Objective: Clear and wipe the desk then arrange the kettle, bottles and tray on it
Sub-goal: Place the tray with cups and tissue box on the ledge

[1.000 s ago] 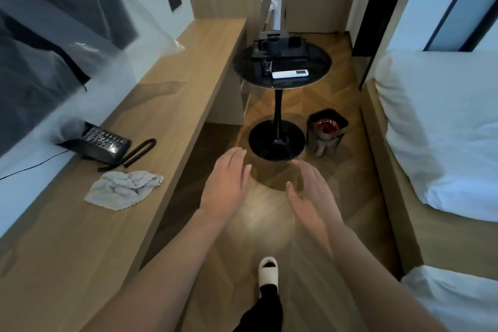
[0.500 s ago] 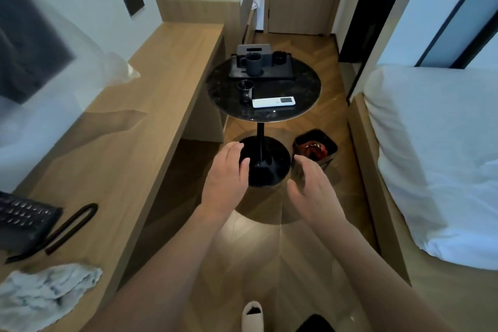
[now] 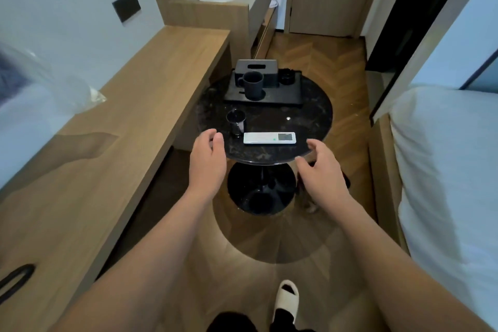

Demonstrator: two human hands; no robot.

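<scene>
Compared with the frame one second ago, the view has advanced along the room: the round black side table (image 3: 310,116), previously far ahead of both hands, now lies directly at the fingertips, and the telephone and cloth on the wooden desk (image 3: 134,127) have left the view, with only a black cord (image 3: 16,279) remaining at the lower left edge. The left hand (image 3: 207,162) is empty, fingers loosely curled, its fingertips over the near left rim of the table. The right hand (image 3: 320,170) is empty, fingers spread and slightly bent, at the near right rim; whether either hand touches the rim cannot be told. Between the two sets of fingertips lies a white remote control (image 3: 269,138). Just beyond the left fingertips stands a small dark glass (image 3: 235,121). Farther ahead of the fingers sits the black tray (image 3: 285,93), rectangular with a low rim. It holds a dark mug (image 3: 252,85) on a round recess, a grey tissue box (image 3: 256,67) at its far side, and a small dark object at the far right corner, too indistinct to identify. The desk surface stretches left of the left hand.
</scene>
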